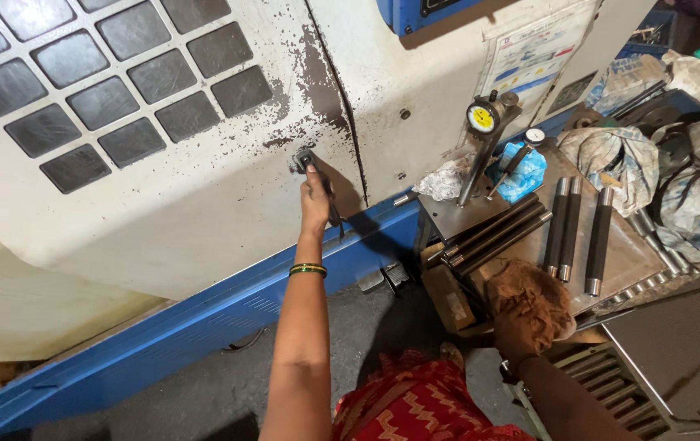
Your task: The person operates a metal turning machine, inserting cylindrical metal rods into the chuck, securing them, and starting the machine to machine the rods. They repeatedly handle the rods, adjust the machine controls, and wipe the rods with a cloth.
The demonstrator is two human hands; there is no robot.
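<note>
Left hand (315, 189) raised at full stretch, I grip the small metal handle (304, 160) on the sliding door (162, 204) of a big white machine, fingers closed round it, while my right hand (530, 306), wrapped in a rust-brown glove, rests low on the edge of the metal work table (624, 261) at my right. Whether the gloved fingers clutch anything I cannot tell; they are curled over the table's near rim beside a stack of dark rods.

Filling the upper left is the door itself, its paint chipped and stained, with a grid of dark square window panes (113, 82) well above and left of the handle. A dark seam (342, 106) runs just right of the handle, where the door meets the fixed panel (448, 90). Below both runs a blue base rail (203, 327), slanting from lower left to upper right.

The handle lies up and ahead of me, its length running roughly along the line of my forearm, and only my left arm is anywhere near it; my right is well apart, down by the table.

On the table lie dark steel rods (570, 229), side by side and pointing away from me, with a second bundle (493, 233) angled across to their left. Behind them stands a yellow-faced dial gauge (481, 118) on its stand, near a blue cloth (523, 170) and crumpled wrappings (677, 163). A green and gold bangle (307, 269) rings my left wrist.
</note>
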